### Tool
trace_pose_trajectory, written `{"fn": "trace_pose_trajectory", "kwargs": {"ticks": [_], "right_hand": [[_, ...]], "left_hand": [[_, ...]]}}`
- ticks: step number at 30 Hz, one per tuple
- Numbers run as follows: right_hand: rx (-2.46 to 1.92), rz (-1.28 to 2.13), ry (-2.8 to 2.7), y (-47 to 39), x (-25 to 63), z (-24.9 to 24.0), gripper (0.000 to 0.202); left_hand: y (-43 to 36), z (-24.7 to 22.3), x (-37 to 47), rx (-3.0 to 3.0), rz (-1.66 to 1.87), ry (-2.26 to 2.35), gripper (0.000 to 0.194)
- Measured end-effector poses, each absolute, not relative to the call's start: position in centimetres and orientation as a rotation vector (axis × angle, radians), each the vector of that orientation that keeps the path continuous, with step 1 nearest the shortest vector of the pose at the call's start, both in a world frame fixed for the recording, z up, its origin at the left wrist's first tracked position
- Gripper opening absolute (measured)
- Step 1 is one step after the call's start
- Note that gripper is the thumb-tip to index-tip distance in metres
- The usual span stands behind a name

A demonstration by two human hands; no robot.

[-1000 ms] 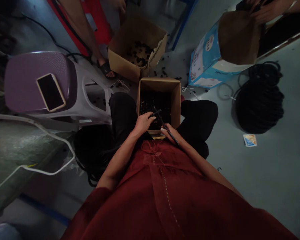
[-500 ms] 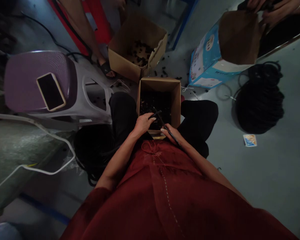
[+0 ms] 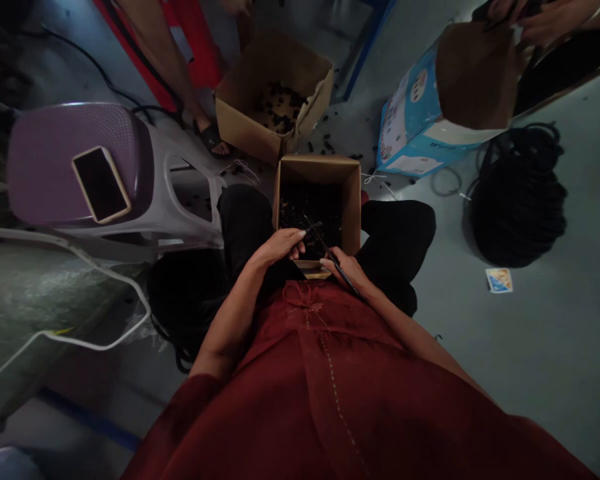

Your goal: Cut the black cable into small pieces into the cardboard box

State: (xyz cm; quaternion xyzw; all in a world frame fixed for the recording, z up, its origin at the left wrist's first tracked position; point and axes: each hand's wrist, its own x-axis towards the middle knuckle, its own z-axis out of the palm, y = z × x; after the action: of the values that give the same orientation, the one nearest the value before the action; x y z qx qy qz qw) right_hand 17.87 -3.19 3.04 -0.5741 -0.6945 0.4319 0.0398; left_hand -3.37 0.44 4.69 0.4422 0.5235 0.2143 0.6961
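My right hand [image 3: 347, 268] is closed around a long, thin dark tool [image 3: 334, 257]. Its narrow tip points forward and left over an open cardboard box [image 3: 351, 200] between my knees. Small black pieces [image 3: 295, 212] lie inside the box, hard to make out in the shadow. Above the box's near left side is my left hand [image 3: 283, 245], thumb and fingers drawn together close to the tool's tip. Whatever lies between those fingers is too dark and small to name.
Another cardboard box [image 3: 247, 127] holds scattered black pieces. A blue carton [image 3: 413, 133] stands right of it, near another person's hands [image 3: 555, 23]. A phone [image 3: 101, 185] lies on a purple stool [image 3: 40, 160]. A black bundle [image 3: 517, 207] sits on the floor at right.
My left hand has drawn slightly left, away from the tool's tip, and the dark strip seen at its fingertips no longer shows. My right hand stays nearly in place.
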Motion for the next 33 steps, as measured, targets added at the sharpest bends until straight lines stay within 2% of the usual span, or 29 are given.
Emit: {"fn": "trace_pose_trajectory", "kwargs": {"ticks": [9,18,24,27,33], "right_hand": [[-1.77,1.467,-2.072,-2.9,17.9,2.3,0.042],[-1.725,1.488,-2.089,-2.9,18.2,1.8,0.042],[-1.78,1.442,-2.095,-2.9,18.2,2.3,0.037],[-1.786,1.415,-2.094,-3.0,18.1,2.4,0.036],[-1.776,1.346,-2.132,-3.2,18.1,2.3,0.032]], "left_hand": [[0.3,3.6,-2.7,1.339,0.449,1.322,0.024],[-0.3,3.4,-2.0,1.783,0.308,1.526,0.029],[-0.2,3.3,-2.1,1.563,0.413,1.436,0.027],[-0.2,3.4,-2.3,1.334,0.455,1.352,0.031],[-0.2,3.6,-3.2,1.102,0.408,1.2,0.035]]}}
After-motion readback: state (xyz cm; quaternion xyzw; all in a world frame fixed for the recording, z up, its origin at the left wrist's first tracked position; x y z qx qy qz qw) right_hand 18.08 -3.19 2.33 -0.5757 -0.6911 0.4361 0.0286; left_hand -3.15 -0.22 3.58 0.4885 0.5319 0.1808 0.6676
